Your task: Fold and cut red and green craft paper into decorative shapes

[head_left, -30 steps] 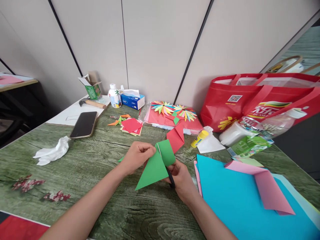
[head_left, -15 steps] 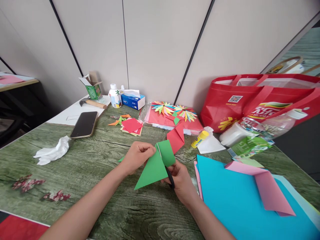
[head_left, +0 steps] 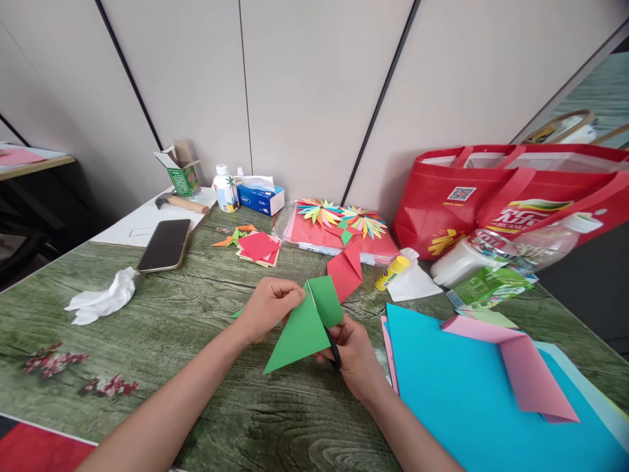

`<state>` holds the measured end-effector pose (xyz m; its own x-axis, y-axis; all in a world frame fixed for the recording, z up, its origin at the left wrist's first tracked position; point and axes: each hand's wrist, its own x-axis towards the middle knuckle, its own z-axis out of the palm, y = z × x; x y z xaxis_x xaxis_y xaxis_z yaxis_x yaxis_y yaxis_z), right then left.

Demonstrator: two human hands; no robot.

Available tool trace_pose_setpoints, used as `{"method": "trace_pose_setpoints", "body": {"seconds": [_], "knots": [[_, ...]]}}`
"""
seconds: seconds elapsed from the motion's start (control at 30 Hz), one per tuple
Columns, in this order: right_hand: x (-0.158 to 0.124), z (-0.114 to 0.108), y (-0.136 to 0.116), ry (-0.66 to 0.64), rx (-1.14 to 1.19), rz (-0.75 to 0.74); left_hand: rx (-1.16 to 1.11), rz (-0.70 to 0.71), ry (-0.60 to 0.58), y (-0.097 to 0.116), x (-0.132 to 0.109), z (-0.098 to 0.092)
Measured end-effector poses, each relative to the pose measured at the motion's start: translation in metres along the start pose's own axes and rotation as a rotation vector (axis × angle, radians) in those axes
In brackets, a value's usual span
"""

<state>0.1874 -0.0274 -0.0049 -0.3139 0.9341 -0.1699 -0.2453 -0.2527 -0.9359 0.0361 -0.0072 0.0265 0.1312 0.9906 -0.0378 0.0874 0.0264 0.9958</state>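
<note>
A folded green paper [head_left: 303, 326] is held upright above the green wood-patterned table [head_left: 196, 308]. My left hand [head_left: 268, 308] pinches its upper left edge. My right hand [head_left: 356, 354] is closed around the black handle of a pair of scissors [head_left: 334, 349], whose blades are hidden behind the paper. A folded red paper [head_left: 346, 270] lies just beyond the green one.
Blue and pink sheets [head_left: 472, 387] cover the right. A glue stick [head_left: 392, 272], plastic bottles [head_left: 521, 249], a green carton [head_left: 486, 288] and a red bag [head_left: 511, 190] sit beyond. A phone [head_left: 165, 244], crumpled tissue [head_left: 101, 299], tissue box [head_left: 260, 195] and folded paper pieces [head_left: 339, 226] lie further back.
</note>
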Motion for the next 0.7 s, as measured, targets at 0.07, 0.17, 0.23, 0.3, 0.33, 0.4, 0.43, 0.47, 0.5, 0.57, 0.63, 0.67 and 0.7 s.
{"method": "trace_pose_setpoints", "body": {"seconds": [0.07,0.17,0.23,0.3,0.33,0.4,0.43,0.47,0.5,0.57,0.63,0.67,0.7], "knots": [[0.0,0.0,0.0,-0.005,0.003,0.001,0.0,0.006,-0.002,-0.001,0.0,0.0],[0.0,-0.002,0.002,-0.026,0.004,0.004,0.019,0.003,-0.014,0.0,-0.001,0.001],[0.0,-0.004,0.002,-0.037,-0.004,0.012,0.064,-0.006,-0.034,0.001,0.0,-0.001],[-0.001,-0.006,0.001,-0.052,-0.029,0.029,0.116,-0.008,-0.025,0.002,0.002,-0.005],[-0.001,-0.006,0.0,-0.059,-0.047,0.04,0.139,-0.016,0.0,0.002,0.004,-0.008],[0.0,-0.008,-0.002,-0.079,-0.093,0.058,0.207,-0.05,0.086,0.0,0.008,-0.015],[0.0,-0.009,-0.003,-0.088,-0.121,0.055,0.279,-0.075,0.129,-0.002,0.01,-0.018],[0.001,-0.01,-0.004,-0.08,-0.152,0.033,0.394,-0.075,0.179,-0.004,0.012,-0.021],[0.002,-0.011,-0.004,-0.043,-0.185,-0.015,0.534,-0.046,0.245,-0.007,0.013,-0.023],[0.004,-0.016,-0.002,0.114,-0.289,-0.195,0.823,0.026,0.388,-0.013,0.014,-0.025],[0.009,-0.024,0.001,0.326,-0.453,-0.417,1.022,0.153,0.509,-0.018,0.014,-0.024],[0.011,-0.028,0.003,0.407,-0.556,-0.499,1.055,0.241,0.517,-0.02,0.014,-0.023],[0.013,-0.032,0.005,0.456,-0.655,-0.544,1.039,0.327,0.491,-0.021,0.015,-0.021]]}}
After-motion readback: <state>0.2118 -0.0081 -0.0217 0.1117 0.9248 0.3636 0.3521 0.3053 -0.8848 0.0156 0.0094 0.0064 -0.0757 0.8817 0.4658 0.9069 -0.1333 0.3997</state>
